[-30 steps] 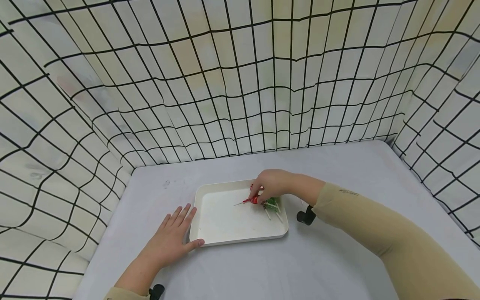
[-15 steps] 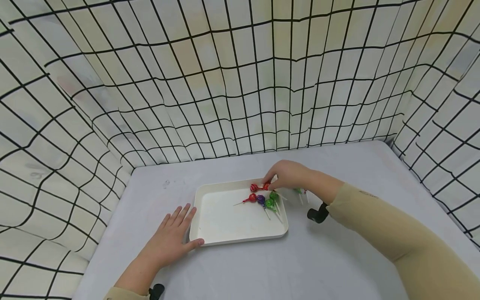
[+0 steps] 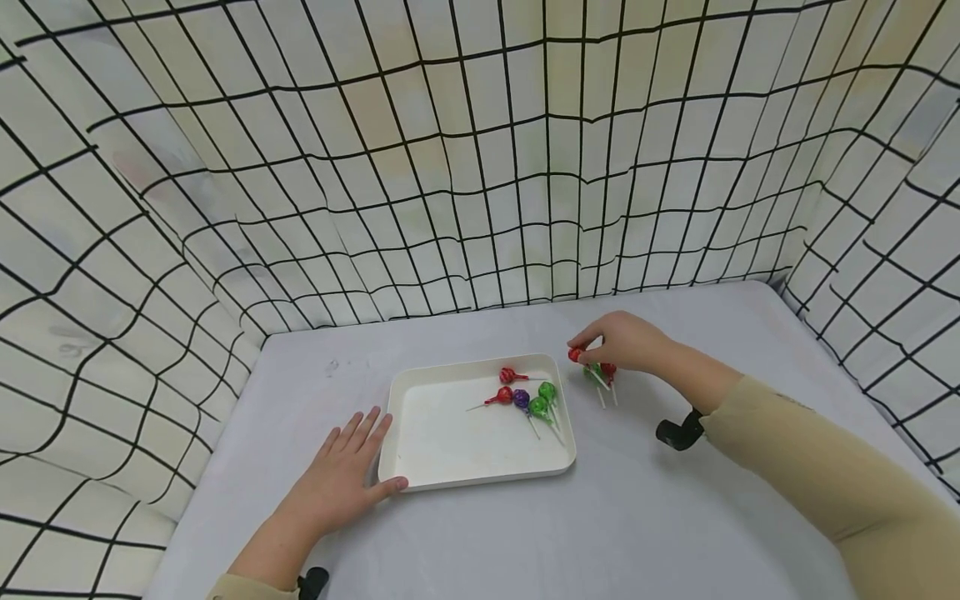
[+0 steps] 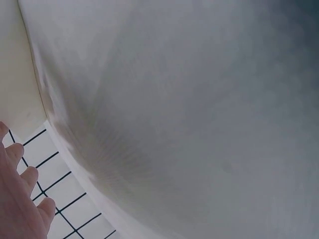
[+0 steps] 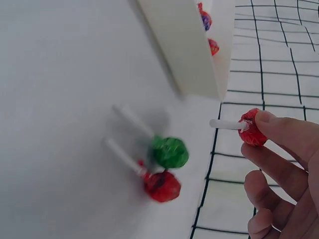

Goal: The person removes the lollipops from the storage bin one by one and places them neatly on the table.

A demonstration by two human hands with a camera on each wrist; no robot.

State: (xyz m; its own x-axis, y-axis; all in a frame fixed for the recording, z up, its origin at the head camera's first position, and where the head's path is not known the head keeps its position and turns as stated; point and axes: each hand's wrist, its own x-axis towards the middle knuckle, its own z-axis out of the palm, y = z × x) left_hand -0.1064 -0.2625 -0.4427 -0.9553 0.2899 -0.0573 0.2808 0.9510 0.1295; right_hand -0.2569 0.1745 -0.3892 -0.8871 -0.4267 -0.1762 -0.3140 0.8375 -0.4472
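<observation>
Just past the far right corner of a shallow, rectangular, white plastic-looking tray, pinches a round red-wrapped lollipop by its head with thumb and finger of the right hand, curling the other fingers loosely and leaving the white stick free. Has a shiny green-wrapped lollipop and a second red-wrapped lollipop lying side by side below that hand, on the white cloth-covered table, right of the tray. Lays the left hand flat with fingers spread beside the tray's left wall, thumb tip at the near left corner; cannot tell whether pressing or merely resting. Has five lollipops inside the tray, toward its right end: a far red one, a nearer red one with stick pointing left, a purple one just beside, and two green ones. Wears tan sleeves and, at each wrist, a black device. Faces a white backdrop crossed by black grid lines.
</observation>
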